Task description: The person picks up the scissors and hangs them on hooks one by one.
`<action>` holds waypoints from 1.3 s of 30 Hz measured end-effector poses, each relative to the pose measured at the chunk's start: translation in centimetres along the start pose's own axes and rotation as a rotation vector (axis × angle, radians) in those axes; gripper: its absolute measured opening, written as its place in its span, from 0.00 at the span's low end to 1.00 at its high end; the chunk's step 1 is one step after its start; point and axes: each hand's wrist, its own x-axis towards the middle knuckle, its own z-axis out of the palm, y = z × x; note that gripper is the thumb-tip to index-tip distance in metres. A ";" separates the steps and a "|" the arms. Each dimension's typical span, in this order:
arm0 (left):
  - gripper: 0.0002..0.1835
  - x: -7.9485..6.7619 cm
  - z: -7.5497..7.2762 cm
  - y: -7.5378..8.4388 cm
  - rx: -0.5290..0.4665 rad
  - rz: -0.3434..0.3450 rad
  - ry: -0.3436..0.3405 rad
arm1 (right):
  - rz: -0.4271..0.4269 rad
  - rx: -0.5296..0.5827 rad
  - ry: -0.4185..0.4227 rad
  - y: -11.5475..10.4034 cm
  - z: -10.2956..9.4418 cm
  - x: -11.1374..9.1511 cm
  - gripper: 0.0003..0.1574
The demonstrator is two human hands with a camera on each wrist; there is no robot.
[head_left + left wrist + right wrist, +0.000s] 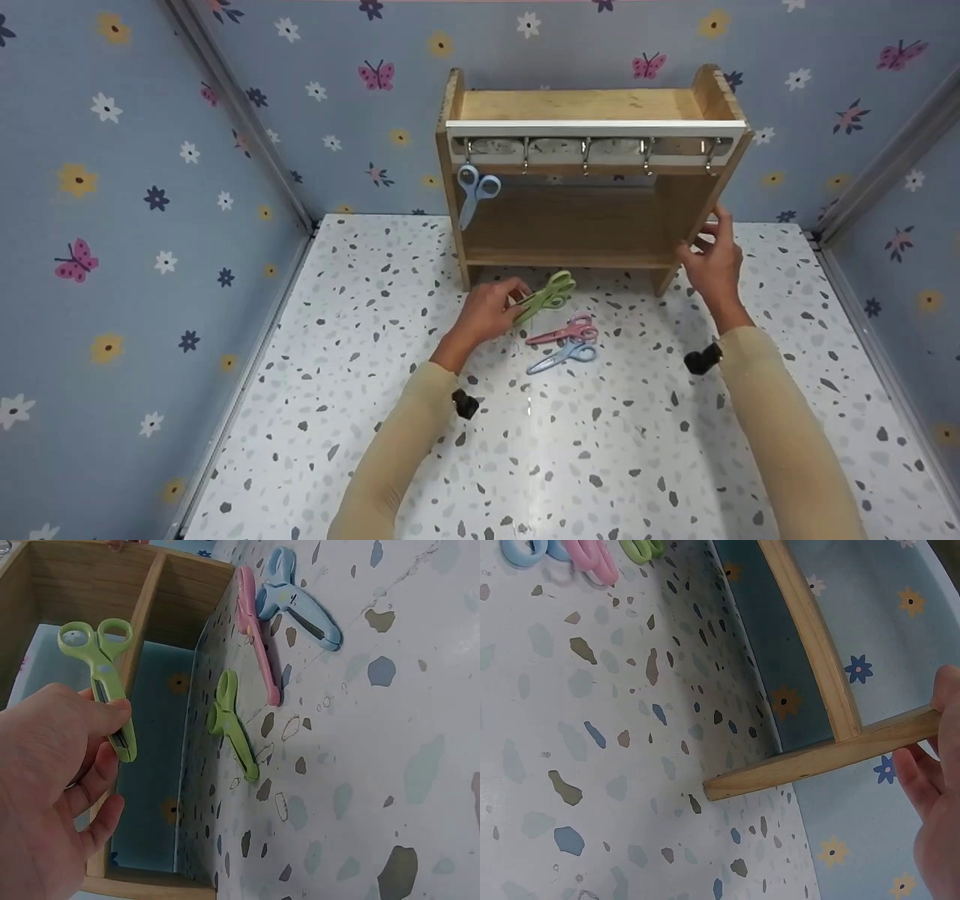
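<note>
My left hand [489,309] pinches a pair of green scissors [105,664] by the blade end, handle loops pointing up and away from the fingers. Below it on the tabletop lies a second pair of green scissors [234,727]. Close by are pink scissors [566,330] and blue scissors [564,355], side by side. My right hand [714,262] holds the right side panel of a wooden shelf rack [577,259], thumb on the front edge and fingers behind. Another pair of blue scissors [472,195] hangs from the leftmost hook of the rack.
A white rail [600,127] with several metal hooks [586,154] runs across the rack's upper front. The rack stands on a speckled white tabletop [600,450], close to the flowered back wall [495,60]. Similar panels rise at left and right.
</note>
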 end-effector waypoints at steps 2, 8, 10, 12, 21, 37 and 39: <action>0.11 0.0 -0.2 0.1 0.001 -0.005 0.005 | 0.009 -0.001 -0.005 0.0 0.0 0.0 0.55; 0.13 0.0 -0.9 0.6 -0.014 -0.038 0.015 | 0.010 0.000 -0.005 -0.1 0.1 0.0 0.54; 0.13 0.1 -1.0 0.8 -0.011 -0.037 0.024 | 0.003 0.005 -0.002 -0.1 0.1 0.0 0.53; 0.13 0.1 -1.1 0.9 -0.006 -0.033 0.032 | -0.002 0.010 0.000 -0.1 0.1 0.1 0.53; 0.12 0.0 -1.8 1.5 -0.012 -0.012 0.063 | -0.004 0.003 0.002 -0.1 0.1 -0.1 0.54; 0.11 0.1 -3.6 2.1 -0.062 0.076 0.132 | -0.014 0.011 0.016 0.1 0.1 -0.1 0.54; 0.11 0.1 -3.7 2.2 -0.069 0.084 0.144 | -0.007 0.012 0.011 0.0 0.1 -0.1 0.55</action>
